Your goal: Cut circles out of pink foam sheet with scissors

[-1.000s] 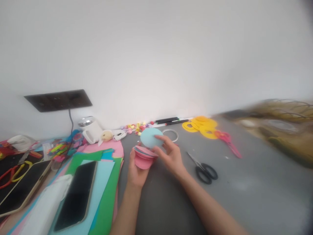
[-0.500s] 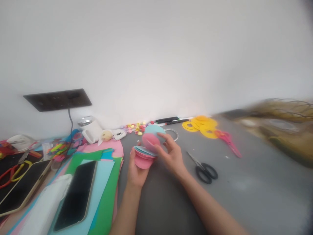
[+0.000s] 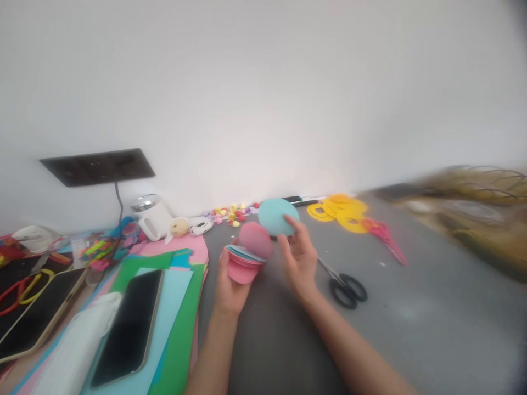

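Note:
A stack of pink and light blue paper circles (image 3: 244, 270) is gripped in my left hand (image 3: 230, 293), its layers fanned. One pink circle (image 3: 256, 241) stands up from the back of that stack. Just to the right, my right hand (image 3: 302, 260) has a light blue paper circle (image 3: 276, 215) at its fingers. The index fingertip lies over its face, and the thumb sits apart below its edge; the other fingers' contact is partly hidden. Black-handled scissors (image 3: 345, 288) lie on the grey table (image 3: 284, 340) to the right of my right hand.
Yellow paper rings (image 3: 343, 211) and pink scissors (image 3: 385, 241) lie at back right. Pens (image 3: 307, 203) and small coloured paper pieces (image 3: 234, 214) line the wall. At left, a phone (image 3: 129, 329) rests on coloured paper sheets (image 3: 177, 334), near a white mug (image 3: 154, 219).
My right hand has moved right, taking the light blue circle away from the stack. Its thumb has left the pink circle. My left hand stays in place. The circle now covers the white ring.

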`<state>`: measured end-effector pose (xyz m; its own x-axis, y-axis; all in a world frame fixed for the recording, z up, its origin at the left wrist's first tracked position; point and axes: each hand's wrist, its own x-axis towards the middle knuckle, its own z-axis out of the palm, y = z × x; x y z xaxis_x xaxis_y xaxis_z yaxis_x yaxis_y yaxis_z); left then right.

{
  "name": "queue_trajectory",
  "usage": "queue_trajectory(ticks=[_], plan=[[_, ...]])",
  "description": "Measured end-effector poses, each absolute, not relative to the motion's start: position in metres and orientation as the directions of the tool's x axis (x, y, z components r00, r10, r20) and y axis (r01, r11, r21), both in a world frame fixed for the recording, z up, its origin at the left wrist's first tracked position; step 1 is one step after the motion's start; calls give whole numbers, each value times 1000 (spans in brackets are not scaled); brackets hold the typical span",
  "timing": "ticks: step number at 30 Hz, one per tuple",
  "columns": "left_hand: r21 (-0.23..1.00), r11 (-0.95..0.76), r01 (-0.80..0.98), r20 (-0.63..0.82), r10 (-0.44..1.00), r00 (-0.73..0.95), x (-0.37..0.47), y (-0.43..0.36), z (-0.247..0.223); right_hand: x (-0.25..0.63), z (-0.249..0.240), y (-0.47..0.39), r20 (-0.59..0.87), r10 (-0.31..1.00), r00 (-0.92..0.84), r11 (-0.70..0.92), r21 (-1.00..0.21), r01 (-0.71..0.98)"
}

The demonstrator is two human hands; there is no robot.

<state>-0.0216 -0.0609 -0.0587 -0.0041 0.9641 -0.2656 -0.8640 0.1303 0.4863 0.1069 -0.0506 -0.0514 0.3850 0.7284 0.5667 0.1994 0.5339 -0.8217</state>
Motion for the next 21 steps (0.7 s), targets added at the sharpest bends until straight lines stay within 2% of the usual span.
queue_trajectory(ticks=[3, 11, 16, 21], plan=[[502, 127, -856, -290, 957, -27, -21, -62, -58, 110, -50, -54, 621, 682, 386, 582, -781, 227], [470, 114, -875, -232, 973, 2, -24, -60, -63, 105, -52, -51, 720, 690, 70, 651, -660, 375], [453, 118, -883, -238, 971, 8, -23, -60, -62, 103, -58, -49, 715, 698, 43, 625, -637, 450], [457, 119, -881, -251, 968, 0, -23, -60, -61, 103, -60, -47, 761, 644, 76, 656, -600, 457]])
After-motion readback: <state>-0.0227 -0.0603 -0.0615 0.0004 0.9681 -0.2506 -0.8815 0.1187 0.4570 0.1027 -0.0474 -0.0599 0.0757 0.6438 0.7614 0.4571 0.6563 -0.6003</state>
